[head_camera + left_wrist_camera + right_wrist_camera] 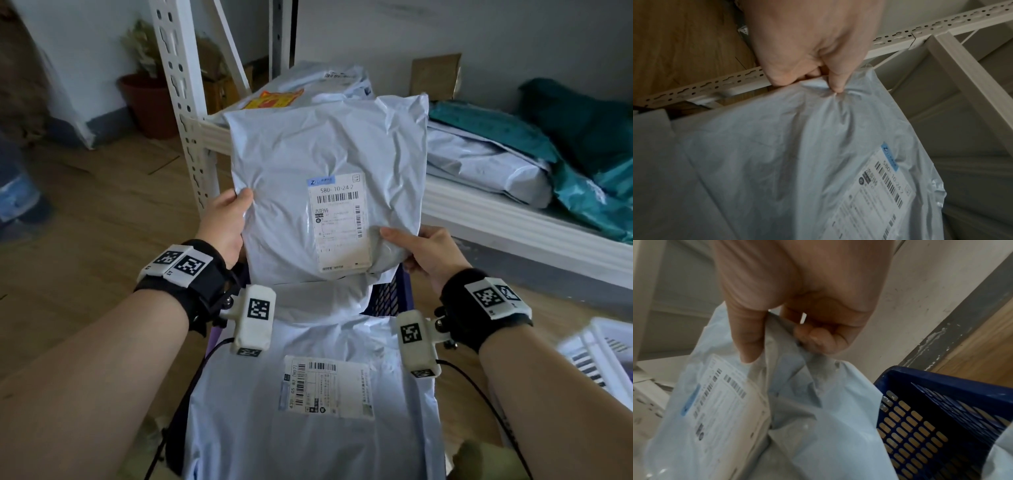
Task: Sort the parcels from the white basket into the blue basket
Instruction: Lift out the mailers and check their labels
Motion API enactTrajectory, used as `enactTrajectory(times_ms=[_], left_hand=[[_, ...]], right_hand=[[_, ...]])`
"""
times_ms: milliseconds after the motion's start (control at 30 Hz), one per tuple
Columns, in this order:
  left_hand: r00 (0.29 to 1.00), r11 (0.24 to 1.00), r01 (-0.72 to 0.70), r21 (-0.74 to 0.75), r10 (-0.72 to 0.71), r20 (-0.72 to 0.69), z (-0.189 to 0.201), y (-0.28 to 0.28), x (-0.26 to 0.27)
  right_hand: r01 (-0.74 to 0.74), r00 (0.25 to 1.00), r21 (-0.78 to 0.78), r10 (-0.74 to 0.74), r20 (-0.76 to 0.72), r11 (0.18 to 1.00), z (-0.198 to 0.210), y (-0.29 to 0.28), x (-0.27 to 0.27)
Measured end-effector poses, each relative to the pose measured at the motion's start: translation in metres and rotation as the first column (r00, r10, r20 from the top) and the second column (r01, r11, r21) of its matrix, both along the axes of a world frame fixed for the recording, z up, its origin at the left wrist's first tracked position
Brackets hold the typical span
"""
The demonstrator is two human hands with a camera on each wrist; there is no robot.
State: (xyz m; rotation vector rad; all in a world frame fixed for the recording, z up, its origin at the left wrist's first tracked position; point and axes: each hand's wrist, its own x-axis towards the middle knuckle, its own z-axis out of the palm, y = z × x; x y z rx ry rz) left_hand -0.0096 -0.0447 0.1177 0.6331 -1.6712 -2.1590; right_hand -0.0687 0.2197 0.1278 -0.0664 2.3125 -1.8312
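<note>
A pale grey plastic parcel [325, 178] [797, 162] [719, 410] with a printed label is held upright above the blue basket [388, 294] [941, 410]. My left hand [227, 219] [818, 76] pinches its left edge between thumb and fingers. My right hand [421, 251] [789, 337] grips the lower right corner, thumb on the front. Another labelled grey parcel [308, 404] lies in the blue basket under it, covering most of the basket. The white basket [596, 353] sits at the right edge with striped parcels inside.
A white metal shelf [513, 219] stands right behind, loaded with grey and teal parcels [565, 137]. Its perforated upright [181, 102] rises to the left of the held parcel. A brown flowerpot [147, 102] stands on the wooden floor beyond.
</note>
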Motion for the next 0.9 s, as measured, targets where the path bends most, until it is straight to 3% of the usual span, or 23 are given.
enactTrajectory(times_ms=[700,900], left_hand=[[0.999,0.998,-0.012,0.056,0.015,-0.045,0.009,-0.003,0.009],[0.997,0.996,0.023,0.090,-0.017,-0.069,0.009,-0.005,0.007]], right_hand=[[-0.020,1.000,0.006,0.020,-0.007,1.000,0.003,-0.006,0.010],[-0.198,0.979,0.077,0.193,0.066,0.977,0.003,-0.008,0.015]])
